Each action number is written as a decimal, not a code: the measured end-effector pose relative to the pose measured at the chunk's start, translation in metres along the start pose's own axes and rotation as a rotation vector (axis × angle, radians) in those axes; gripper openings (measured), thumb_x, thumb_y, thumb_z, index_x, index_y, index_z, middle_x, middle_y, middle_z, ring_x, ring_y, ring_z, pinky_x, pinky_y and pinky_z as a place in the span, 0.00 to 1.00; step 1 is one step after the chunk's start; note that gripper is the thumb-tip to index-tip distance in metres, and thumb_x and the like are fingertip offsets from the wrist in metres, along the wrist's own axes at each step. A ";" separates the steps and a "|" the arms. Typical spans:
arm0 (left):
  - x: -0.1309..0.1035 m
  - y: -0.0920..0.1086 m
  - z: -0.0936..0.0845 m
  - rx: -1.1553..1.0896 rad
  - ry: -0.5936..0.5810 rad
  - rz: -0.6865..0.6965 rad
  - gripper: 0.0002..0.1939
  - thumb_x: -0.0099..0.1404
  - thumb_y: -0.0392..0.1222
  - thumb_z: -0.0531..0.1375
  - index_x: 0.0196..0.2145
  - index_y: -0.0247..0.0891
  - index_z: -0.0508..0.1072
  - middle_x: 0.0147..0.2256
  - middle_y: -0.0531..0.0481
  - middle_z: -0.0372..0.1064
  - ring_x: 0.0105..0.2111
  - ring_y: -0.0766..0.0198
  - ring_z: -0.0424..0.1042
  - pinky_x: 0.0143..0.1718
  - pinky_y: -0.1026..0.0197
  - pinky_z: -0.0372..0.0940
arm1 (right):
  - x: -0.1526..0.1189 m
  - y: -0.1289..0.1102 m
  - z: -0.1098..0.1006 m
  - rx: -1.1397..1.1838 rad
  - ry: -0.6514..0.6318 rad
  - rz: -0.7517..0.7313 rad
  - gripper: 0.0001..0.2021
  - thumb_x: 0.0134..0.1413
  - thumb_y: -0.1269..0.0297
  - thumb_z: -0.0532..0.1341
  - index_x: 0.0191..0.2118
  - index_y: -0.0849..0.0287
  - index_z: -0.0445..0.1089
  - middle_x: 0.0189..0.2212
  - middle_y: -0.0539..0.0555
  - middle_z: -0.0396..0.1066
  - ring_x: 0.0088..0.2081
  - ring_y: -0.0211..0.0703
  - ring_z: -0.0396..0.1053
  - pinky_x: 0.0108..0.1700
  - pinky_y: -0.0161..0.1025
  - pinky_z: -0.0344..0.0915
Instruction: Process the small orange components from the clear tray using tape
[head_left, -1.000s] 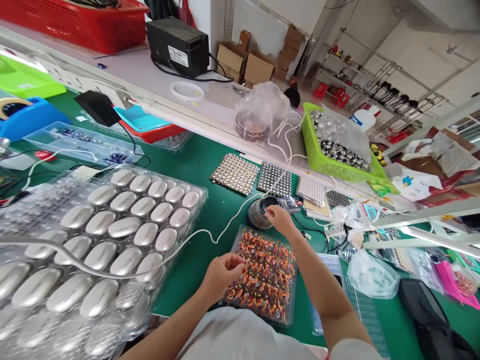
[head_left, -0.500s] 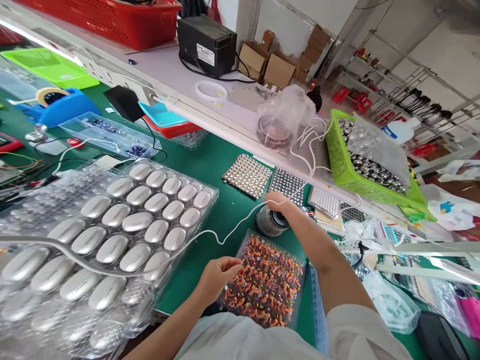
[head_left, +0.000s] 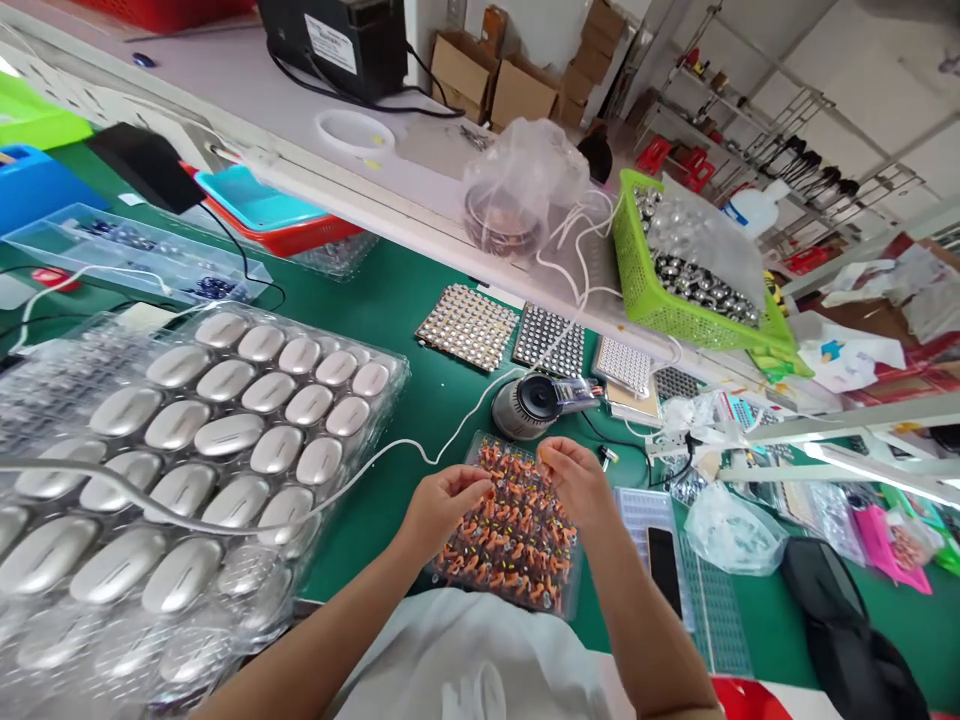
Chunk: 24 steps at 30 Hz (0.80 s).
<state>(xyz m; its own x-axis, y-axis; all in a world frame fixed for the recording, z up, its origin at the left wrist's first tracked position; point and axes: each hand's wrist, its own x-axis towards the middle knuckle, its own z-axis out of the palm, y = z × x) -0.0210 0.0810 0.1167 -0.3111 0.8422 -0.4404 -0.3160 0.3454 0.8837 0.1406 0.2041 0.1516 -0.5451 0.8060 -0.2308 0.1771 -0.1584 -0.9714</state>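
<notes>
My left hand (head_left: 442,510) is over the upper left part of a clear tray of orange pieces (head_left: 510,560), thumb and fingertips pinched together; what they hold is too small to make out. At the tray's upper right, my right hand (head_left: 577,482) is also pinched, with a small orange bit showing at its fingertips. A gap separates the two hands. Just beyond the tray stands a round grey device (head_left: 525,405) with a black top, and a white cable (head_left: 457,430) runs to its left.
Left of the hands lies a large tray of silver oval pieces (head_left: 229,435). Dotted panels (head_left: 469,325) lie behind the device, below a raised shelf (head_left: 427,225) with a green basket (head_left: 637,260). A phone (head_left: 664,570) and black case (head_left: 825,590) lie right.
My right hand has come back from the top of the round device to the orange pieces, uncovering the device. My left hand stays over the tray. The view has shifted.
</notes>
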 end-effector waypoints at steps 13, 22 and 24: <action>-0.043 0.024 0.027 0.017 -0.154 0.038 0.12 0.52 0.47 0.64 0.31 0.35 0.77 0.27 0.49 0.76 0.28 0.63 0.73 0.31 0.64 0.66 | -0.103 0.020 0.037 0.193 0.196 -0.026 0.08 0.52 0.58 0.63 0.36 0.55 0.72 0.29 0.51 0.66 0.31 0.39 0.61 0.34 0.36 0.60; -0.059 0.027 0.025 0.059 -0.150 0.068 0.11 0.54 0.44 0.63 0.33 0.36 0.79 0.27 0.49 0.76 0.27 0.63 0.72 0.28 0.65 0.65 | -0.107 0.019 0.040 0.278 0.225 -0.019 0.07 0.51 0.60 0.64 0.36 0.55 0.72 0.28 0.49 0.65 0.30 0.37 0.60 0.32 0.35 0.59; -0.060 0.026 0.024 0.046 -0.130 0.067 0.11 0.53 0.44 0.64 0.32 0.35 0.79 0.27 0.48 0.76 0.27 0.63 0.72 0.27 0.65 0.65 | -0.108 0.019 0.039 0.285 0.232 -0.013 0.07 0.50 0.60 0.65 0.36 0.55 0.72 0.28 0.49 0.65 0.30 0.37 0.60 0.32 0.35 0.59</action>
<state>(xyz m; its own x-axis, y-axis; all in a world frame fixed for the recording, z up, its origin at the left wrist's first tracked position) 0.0108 0.0490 0.1702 -0.2106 0.9096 -0.3583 -0.2556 0.3025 0.9182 0.1709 0.0921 0.1557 -0.3397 0.9116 -0.2315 -0.0821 -0.2740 -0.9582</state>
